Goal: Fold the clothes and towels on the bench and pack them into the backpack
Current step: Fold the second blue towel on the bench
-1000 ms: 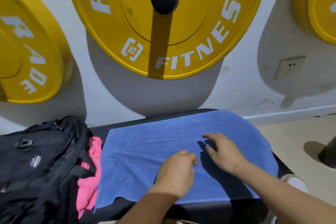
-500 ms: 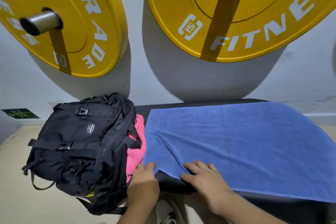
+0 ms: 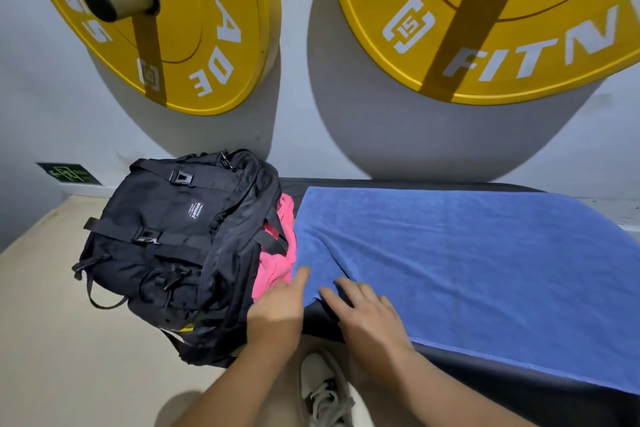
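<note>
Both hands are down at the near left corner of the blue towel (image 3: pixel 467 270), and nothing on it is folded yet. The towel lies spread in a single layer along the black counter (image 3: pixel 485 378), running away to the right of the hands, with a soft ridge of cloth just beyond the fingertips.

The left hand (image 3: pixel 277 308) lies flat with its fingers straight, and the tips touch the towel's corner edge. It grips nothing that I can see. The right hand (image 3: pixel 370 322) is just beside it, fingers spread and relaxed, with the tips resting at the towel's near edge. It holds nothing either.

Just left of the left hand sits the black backpack (image 3: pixel 173 243). A pink garment (image 3: pixel 277 253) is bunched between the backpack and the towel, right ahead of the left fingertips. I can't tell whether the pink piece is already inside the mouth of the bag or only pressed against it.

By my reckoning this is early going. At best one item is partly stowed. The towel needs its folds from this corner, then has to go into the bag.
</note>
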`<state>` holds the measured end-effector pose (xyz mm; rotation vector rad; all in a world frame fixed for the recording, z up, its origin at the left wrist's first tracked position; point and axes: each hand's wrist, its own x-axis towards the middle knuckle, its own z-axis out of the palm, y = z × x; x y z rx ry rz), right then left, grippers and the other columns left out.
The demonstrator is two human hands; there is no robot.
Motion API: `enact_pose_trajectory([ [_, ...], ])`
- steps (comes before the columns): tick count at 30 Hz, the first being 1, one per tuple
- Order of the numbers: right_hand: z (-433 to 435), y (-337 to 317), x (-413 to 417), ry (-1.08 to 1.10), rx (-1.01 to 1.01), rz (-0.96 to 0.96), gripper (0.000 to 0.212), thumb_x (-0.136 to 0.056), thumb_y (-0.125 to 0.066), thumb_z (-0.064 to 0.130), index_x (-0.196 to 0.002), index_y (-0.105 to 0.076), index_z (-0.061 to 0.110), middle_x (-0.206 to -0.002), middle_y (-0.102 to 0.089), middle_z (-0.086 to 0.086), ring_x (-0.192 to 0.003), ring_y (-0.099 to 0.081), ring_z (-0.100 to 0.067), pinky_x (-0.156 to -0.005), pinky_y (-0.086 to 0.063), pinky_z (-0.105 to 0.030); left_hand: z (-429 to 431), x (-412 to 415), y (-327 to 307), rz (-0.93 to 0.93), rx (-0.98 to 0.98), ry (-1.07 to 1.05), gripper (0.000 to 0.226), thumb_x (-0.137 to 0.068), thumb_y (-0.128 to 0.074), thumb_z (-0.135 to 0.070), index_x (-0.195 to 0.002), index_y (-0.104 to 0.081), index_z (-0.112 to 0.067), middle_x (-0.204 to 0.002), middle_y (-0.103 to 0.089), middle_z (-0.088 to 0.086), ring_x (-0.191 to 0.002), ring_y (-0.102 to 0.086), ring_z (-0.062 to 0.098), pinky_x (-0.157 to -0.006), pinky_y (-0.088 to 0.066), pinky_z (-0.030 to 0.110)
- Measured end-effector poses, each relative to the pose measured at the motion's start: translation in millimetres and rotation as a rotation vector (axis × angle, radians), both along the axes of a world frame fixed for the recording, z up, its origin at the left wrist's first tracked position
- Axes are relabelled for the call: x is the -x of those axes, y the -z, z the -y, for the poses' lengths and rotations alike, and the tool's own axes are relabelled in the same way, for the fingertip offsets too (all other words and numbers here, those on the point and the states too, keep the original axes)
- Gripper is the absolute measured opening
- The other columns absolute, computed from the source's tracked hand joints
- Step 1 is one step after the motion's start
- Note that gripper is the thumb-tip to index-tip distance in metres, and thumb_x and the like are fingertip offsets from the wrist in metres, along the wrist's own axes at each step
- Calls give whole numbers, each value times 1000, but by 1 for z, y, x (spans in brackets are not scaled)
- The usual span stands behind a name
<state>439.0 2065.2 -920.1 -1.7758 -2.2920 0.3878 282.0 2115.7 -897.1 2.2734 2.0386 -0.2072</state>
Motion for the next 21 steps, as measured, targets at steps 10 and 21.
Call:
enact_pose_trajectory([
  [10, -21, -3, 21, -31, 86, -101, 24, -61, -65, 11, -83, -61, 20, -82, -59, 0, -74, -50, -19, -58, -36, -29, -28, -2, -33, -382, 16, 209, 47, -84, -47, -19, -131, -43, -19, -113, -63, 4, -106, -58, 26, -71, -31, 31],
  [21, -12, -14, -1, 114, 346, -654, 34, -89, -50, 12, -120, -61, 19, -94, -56, 1, -91, -53, -18, -80, -44, -24, -20, -5, -25, 63, 169, 35, 59, -85, -44, -4, -140, -33, -24, -122, -51, 8, -110, -55, 30, -85, -45, 38],
])
